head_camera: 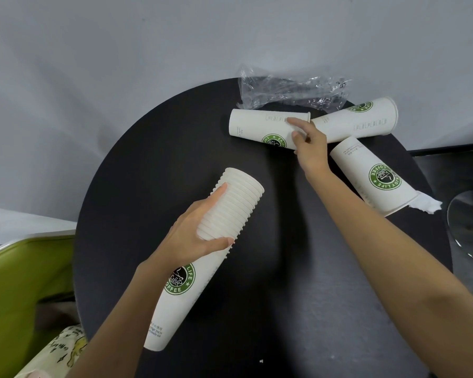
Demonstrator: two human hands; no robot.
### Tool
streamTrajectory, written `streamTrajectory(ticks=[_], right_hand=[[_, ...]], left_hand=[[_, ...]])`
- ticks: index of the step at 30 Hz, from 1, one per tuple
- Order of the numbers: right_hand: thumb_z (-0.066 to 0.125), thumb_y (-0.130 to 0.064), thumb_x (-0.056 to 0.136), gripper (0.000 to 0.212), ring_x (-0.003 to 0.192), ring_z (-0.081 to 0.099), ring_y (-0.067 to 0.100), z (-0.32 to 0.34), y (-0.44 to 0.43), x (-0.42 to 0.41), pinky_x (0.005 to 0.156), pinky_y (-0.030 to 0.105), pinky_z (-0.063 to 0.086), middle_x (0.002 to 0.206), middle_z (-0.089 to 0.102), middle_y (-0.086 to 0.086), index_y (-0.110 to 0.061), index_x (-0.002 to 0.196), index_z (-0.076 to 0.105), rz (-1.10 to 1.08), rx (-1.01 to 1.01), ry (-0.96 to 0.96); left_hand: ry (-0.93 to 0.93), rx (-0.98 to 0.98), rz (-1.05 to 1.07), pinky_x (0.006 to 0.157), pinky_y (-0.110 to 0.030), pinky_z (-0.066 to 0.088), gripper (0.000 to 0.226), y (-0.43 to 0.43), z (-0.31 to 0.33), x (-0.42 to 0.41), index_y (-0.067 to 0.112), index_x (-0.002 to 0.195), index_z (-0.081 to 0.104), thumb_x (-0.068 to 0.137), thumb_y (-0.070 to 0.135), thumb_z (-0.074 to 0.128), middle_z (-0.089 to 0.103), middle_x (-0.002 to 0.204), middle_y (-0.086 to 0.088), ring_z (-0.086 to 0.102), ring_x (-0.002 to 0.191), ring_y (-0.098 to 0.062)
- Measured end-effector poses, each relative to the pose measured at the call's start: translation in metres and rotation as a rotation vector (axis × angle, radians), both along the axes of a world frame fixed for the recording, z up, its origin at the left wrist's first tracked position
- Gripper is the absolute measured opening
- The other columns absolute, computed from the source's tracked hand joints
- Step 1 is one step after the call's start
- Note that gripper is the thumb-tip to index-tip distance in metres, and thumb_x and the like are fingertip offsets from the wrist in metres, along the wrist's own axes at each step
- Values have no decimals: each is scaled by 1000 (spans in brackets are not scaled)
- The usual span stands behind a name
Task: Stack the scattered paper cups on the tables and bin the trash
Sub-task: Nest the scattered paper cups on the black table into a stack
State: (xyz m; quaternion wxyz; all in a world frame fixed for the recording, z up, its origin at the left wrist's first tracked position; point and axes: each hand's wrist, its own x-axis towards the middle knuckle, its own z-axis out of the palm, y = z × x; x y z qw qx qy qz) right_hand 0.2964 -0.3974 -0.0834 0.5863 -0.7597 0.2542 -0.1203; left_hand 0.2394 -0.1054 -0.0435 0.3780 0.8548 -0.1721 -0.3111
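Observation:
My left hand [200, 236] grips a tall stack of white paper cups [224, 214] with a green coffee logo, held tilted above the round black table [153, 159]. My right hand [309, 143] reaches across the table and takes hold of a single cup [257, 126] lying on its side, fingers curled over its rim end. A second lying cup [361, 122] touches it on the right. A third cup [377, 178] lies nearer, with crumpled white tissue [426, 205] sticking out of its mouth. A clear plastic wrapper [290, 91] lies at the table's far edge.
A green seat [22, 282] with a printed cloth bag [63, 347] stands at the lower left. A shiny metal table base [470, 227] shows at the right. A pale wall runs behind the table.

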Motion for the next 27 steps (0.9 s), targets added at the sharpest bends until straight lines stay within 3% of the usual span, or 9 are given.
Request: streamTrajectory(ticks=[2,4,8,13,18,24,27], right_hand=[[43,1,93,36,74,48,1,1,3,-1,71,25,51,95,52,-19,-16,116,67,-15,36,-8],[43,0,95,35,75,48,3,3,7,-4,62,19,48,94,53,-17,-17,114,67,-29,82,-22],[44,-3,96,34,84,52,3,9,14,-13,65,19,48,107,61,-8,-25,108,67,-36,173,-80],[44,-3,96,34,87,53,2,25,17,-28,71,21,51,103,61,-9,-25,105,68,-39,249,-136],[41,-2,98,35,90,51,4,44,11,-48,74,25,54,103,61,-9,-23,100,69,-82,306,-188],[40,-1,97,33,57,37,3,58,1,-71,59,22,38,68,41,1,-18,94,69,-121,211,-210],[39,-1,96,34,57,34,3,62,2,-79,55,18,34,62,48,-11,-18,91,68,-93,131,-179]], left_hand=[[0,-1,1,110,-44,36,98,2,0,0,71,140,9,68,53,73,35,146,24,36,133,-8],[0,-3,4,110,-44,37,97,3,0,0,72,139,10,69,52,74,37,145,23,38,132,-9],[-10,-22,14,110,-40,35,97,7,3,-3,72,139,13,71,46,77,36,144,25,36,133,-5],[-26,-11,14,109,-41,36,99,13,7,-7,72,139,11,76,40,80,36,143,25,37,132,-6],[-47,-8,-4,110,-38,33,99,22,11,-14,69,142,10,67,55,73,33,148,26,34,135,-4],[-65,-4,-34,106,-35,34,102,32,15,-26,65,144,10,61,63,69,35,147,22,36,133,-3],[-67,-17,-46,106,-34,35,102,34,18,-32,64,144,11,61,62,70,35,146,23,37,132,-3]])
